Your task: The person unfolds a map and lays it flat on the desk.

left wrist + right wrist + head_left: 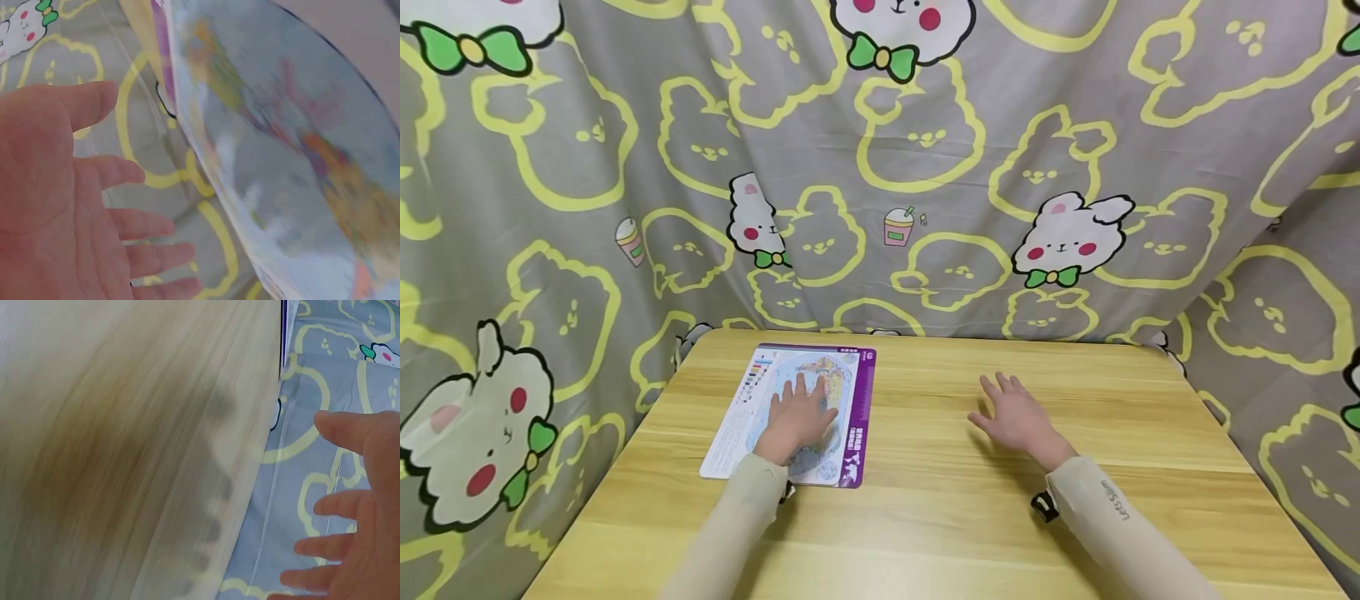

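A flat board printed with a coloured world map (730, 446) lies on the left half of the wooden table (925, 517), with a purple band along its right edge. Over the map, my left hand (796, 417) has its fingers spread. The left wrist view shows a gap between that hand and the printed surface (294, 181). To the right, my right hand (1017, 417) hovers above the bare wood with fingers spread, casting a shadow on it. Neither hand holds anything.
A grey curtain (940, 275) with yellow outlines and rabbit faces hangs behind the table and along both sides. Each wrist wears a dark strap, the right one with a black buckle (1043, 505).
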A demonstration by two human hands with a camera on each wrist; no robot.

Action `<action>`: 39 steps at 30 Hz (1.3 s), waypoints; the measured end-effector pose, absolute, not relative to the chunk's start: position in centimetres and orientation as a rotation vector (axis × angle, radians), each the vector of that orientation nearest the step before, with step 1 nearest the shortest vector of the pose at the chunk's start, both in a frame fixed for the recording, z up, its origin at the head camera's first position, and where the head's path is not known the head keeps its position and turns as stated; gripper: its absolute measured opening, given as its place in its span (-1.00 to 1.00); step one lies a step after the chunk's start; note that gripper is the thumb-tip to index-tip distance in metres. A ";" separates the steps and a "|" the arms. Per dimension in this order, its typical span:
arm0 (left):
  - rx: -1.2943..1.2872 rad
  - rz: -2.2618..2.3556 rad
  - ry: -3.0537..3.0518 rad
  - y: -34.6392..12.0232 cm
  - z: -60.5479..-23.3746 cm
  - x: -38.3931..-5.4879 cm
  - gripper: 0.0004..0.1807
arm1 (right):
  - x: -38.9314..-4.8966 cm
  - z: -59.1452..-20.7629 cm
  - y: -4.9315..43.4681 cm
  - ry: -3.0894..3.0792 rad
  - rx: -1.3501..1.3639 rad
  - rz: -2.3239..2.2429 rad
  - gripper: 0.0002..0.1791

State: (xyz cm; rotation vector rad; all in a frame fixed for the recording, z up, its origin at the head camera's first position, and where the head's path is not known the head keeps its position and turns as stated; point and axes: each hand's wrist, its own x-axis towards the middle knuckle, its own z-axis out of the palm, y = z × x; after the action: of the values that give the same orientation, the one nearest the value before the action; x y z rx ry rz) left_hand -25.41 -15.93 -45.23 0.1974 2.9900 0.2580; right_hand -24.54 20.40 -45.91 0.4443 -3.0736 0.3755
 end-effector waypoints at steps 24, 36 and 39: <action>0.308 0.379 2.897 -23.7 -46.4 -24.0 -0.37 | -23.6 -46.2 12.3 -2.945 0.979 0.419 -0.35; 0.254 0.442 2.870 -26.6 -46.7 -23.6 -0.27 | -22.8 -46.6 8.3 -2.996 1.085 0.370 -0.35; 0.273 0.454 2.859 -27.5 -46.8 -23.5 -0.24 | -22.7 -46.7 7.5 -2.992 1.128 0.355 -0.35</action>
State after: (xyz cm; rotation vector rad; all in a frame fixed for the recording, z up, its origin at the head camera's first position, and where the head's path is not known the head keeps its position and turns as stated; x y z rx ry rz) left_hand -23.50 -27.50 -46.75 0.2730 2.8587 0.4543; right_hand -22.70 7.47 -46.71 1.1280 -2.9923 0.3546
